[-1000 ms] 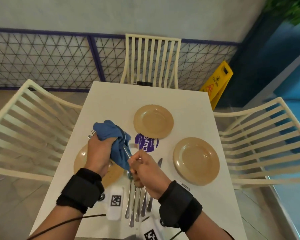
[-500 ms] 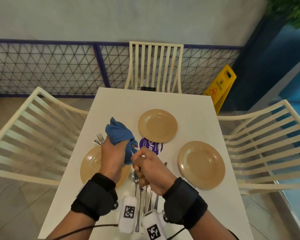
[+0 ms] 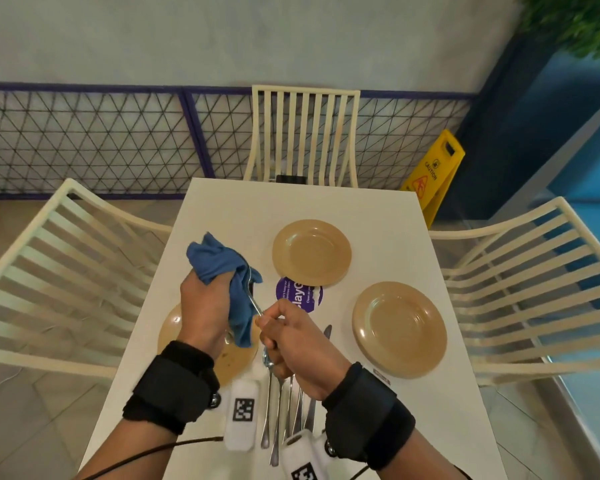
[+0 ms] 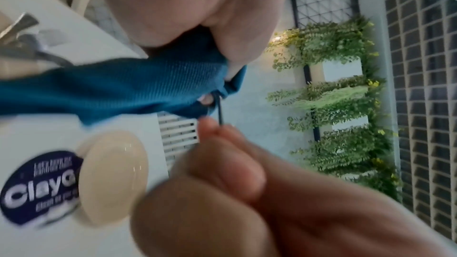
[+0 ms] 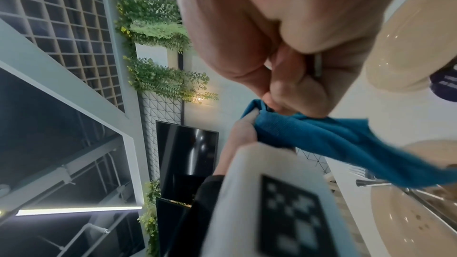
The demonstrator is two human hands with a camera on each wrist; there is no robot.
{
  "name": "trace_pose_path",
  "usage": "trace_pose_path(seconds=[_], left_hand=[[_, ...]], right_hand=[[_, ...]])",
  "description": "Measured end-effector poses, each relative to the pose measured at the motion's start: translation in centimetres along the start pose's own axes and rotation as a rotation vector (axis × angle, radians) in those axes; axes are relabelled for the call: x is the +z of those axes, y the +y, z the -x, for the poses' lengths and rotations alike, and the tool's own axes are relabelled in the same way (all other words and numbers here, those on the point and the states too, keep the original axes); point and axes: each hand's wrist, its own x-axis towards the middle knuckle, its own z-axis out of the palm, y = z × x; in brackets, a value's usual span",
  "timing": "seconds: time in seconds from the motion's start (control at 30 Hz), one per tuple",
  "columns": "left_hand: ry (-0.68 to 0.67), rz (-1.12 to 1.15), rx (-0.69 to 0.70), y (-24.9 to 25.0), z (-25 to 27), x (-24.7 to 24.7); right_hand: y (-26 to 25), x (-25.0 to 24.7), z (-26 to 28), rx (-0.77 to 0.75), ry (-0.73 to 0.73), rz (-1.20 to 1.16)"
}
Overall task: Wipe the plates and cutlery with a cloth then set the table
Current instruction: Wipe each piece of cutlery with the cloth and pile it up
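Note:
My left hand (image 3: 205, 306) grips a bunched blue cloth (image 3: 222, 268) above the near-left tan plate (image 3: 236, 362). My right hand (image 3: 291, 341) pinches the thin metal handle (image 3: 253, 301) of one piece of cutlery; its head is buried in the cloth. In the left wrist view the handle (image 4: 220, 112) runs from the cloth (image 4: 123, 85) down to my right fingertips (image 4: 215, 130). In the right wrist view, the cloth (image 5: 333, 144) hangs below my right hand (image 5: 284, 85). Several more pieces of cutlery (image 3: 284, 410) lie on the white table (image 3: 378, 209) under my right wrist.
Two more tan plates sit on the table, one mid-table (image 3: 311, 252) and one at the right (image 3: 399, 329), with a purple round sticker (image 3: 298, 294) between them. Cream slatted chairs stand at the left (image 3: 66, 271), far (image 3: 305, 133) and right (image 3: 527, 289) sides. A yellow caution sign (image 3: 433, 174) stands beyond.
My hands, close together half a second ago, have drawn apart, baring more of the handle between cloth and right fingers. The fork tines seen left of the cloth earlier are now hidden.

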Motion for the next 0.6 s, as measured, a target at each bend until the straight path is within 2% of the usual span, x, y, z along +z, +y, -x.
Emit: trace_pose_path(seconds=[0.17,0.2,0.27,0.33,0.43,0.5,0.6], left_hand=[[-0.066,0.048,-0.182,-1.9,2.7,1.9],[-0.090,0.032,-0.185,-2.2,2.9,1.6],[-0.129,-0.024,-0.148,-2.4,2.9,0.8],[-0.140,-0.055,-0.117,-2.2,2.6,-0.1],[-0.177,-0.170,-0.093,-1.7,2.4,-0.6],[-0.255,-0.275,-0.051,-1.6,2.6,-0.9],[-0.345,-0.380,-0.018,-0.9,3.2,-0.6]], right_hand=[[0.2,0.0,-2.0,0.009,0.077,-0.001],[0.6,0.1,-2.4,0.012,0.087,-0.014],[1.3,0.3,-2.8,0.016,0.071,-0.051],[1.8,-0.3,-2.9,0.007,0.050,0.020],[1.6,-2.7,-3.0,-0.073,0.155,0.199],[0.8,-4.1,-3.5,-0.127,0.222,0.173],[-0.4,-4.0,-4.5,-0.220,0.191,0.200]])
